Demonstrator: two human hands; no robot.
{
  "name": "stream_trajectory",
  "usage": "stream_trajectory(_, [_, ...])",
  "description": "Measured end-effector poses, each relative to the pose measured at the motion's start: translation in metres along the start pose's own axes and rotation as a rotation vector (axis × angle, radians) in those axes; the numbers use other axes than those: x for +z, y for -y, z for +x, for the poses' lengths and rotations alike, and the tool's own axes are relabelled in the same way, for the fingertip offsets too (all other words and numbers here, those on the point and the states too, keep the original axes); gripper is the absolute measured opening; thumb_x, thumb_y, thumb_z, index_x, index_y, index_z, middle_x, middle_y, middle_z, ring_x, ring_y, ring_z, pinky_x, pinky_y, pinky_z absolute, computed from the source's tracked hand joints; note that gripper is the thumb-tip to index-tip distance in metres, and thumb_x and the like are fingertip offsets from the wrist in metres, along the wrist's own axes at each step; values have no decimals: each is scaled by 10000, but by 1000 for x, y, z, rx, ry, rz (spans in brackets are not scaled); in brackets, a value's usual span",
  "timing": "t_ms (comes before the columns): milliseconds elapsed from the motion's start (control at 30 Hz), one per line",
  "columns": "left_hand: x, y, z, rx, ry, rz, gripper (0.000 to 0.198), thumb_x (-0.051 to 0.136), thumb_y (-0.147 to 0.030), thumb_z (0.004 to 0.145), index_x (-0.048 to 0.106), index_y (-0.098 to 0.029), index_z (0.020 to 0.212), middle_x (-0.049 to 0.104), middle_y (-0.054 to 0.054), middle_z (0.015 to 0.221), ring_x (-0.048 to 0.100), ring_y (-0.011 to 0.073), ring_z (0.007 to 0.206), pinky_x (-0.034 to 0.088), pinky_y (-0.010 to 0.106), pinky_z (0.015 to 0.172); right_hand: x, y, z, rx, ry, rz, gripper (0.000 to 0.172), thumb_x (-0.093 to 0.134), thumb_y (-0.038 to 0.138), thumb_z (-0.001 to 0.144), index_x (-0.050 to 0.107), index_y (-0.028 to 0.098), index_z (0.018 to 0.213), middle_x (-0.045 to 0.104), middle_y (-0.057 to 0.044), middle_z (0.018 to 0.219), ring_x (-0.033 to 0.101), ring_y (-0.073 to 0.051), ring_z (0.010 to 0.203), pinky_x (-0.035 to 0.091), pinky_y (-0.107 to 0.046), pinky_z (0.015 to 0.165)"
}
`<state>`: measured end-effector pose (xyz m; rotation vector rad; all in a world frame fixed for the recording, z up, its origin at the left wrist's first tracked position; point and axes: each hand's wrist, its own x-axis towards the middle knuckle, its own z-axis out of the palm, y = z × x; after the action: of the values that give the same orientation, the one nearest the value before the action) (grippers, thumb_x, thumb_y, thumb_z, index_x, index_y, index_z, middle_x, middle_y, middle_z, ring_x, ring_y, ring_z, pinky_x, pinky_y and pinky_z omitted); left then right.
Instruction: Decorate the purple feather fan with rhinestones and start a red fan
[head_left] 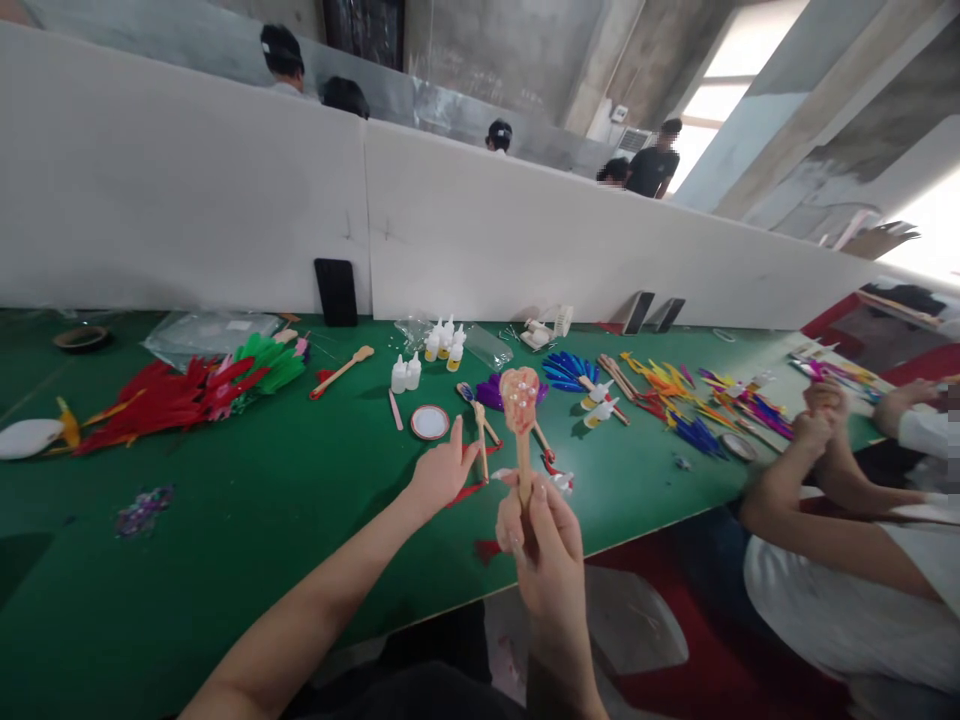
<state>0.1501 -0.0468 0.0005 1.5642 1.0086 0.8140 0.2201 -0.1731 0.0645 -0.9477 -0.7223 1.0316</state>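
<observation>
My right hand (541, 520) is closed round the handle of a wooden spoon (523, 440), held upright. Its wide head faces me, coated reddish-pink and dotted with small pale beads. Over the table, my left hand (439, 472) has its index finger and thumb stretched out; I see nothing in it. Close to those fingertips lie a wooden stick (481, 445) with red bits and a small round white dish (430, 422) with a reddish rim. Purple feathers (489, 392) are partly hidden behind the spoon head.
Several white glue bottles (448, 340) stand at the back of the green table (300, 520). Red feathers (165, 405) and green feathers (270, 362) lie left, blue feathers (570, 370) right. A white partition (187, 200) runs behind. At right, a co-worker's hands (823, 410) are clasped together.
</observation>
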Motion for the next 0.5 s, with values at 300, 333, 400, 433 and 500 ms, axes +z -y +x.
stream_trajectory(300, [-72, -92, -40, 365, -125, -126, 424, 344, -530, 941, 544, -199, 766, 500, -24, 579, 351, 64, 403, 281, 209, 385, 12, -5, -2, -18, -7, -312, 347, 470, 488, 919, 650, 202, 996, 474, 47, 522, 299, -63, 383, 216, -197, 361])
stream_trajectory(333, [-76, -97, -42, 394, -151, -82, 392, 386, -501, 939, 531, -198, 738, 499, -30, 566, 357, 59, 407, 286, 204, 391, 13, -6, -2, -20, 15, -324, 339, 477, 487, 916, 644, 204, 1002, 475, 48, 527, 307, -65, 384, 233, -198, 362])
stream_trajectory(400, [-80, -101, -45, 431, -226, 11, 342, 454, -439, 931, 512, -193, 701, 491, -41, 530, 385, 53, 418, 300, 193, 408, 16, -8, -2, -5, 66, -342, 333, 476, 482, 917, 637, 206, 1009, 470, 50, 534, 323, -67, 387, 257, -198, 363])
stream_trajectory(433, [-81, -101, -47, 439, -273, 49, 322, 478, -411, 927, 507, -190, 694, 484, -47, 513, 399, 52, 423, 307, 189, 416, 17, -8, -2, 12, 95, -346, 337, 466, 481, 922, 638, 206, 1013, 463, 51, 534, 322, -67, 386, 258, -197, 361])
stream_trajectory(500, [-82, -97, -49, 452, -367, 112, 296, 506, -369, 919, 499, -186, 687, 466, -56, 494, 411, 51, 426, 312, 185, 425, 20, -9, -3, 46, 151, -342, 350, 446, 478, 932, 640, 203, 1027, 437, 58, 525, 308, -64, 382, 246, -194, 357])
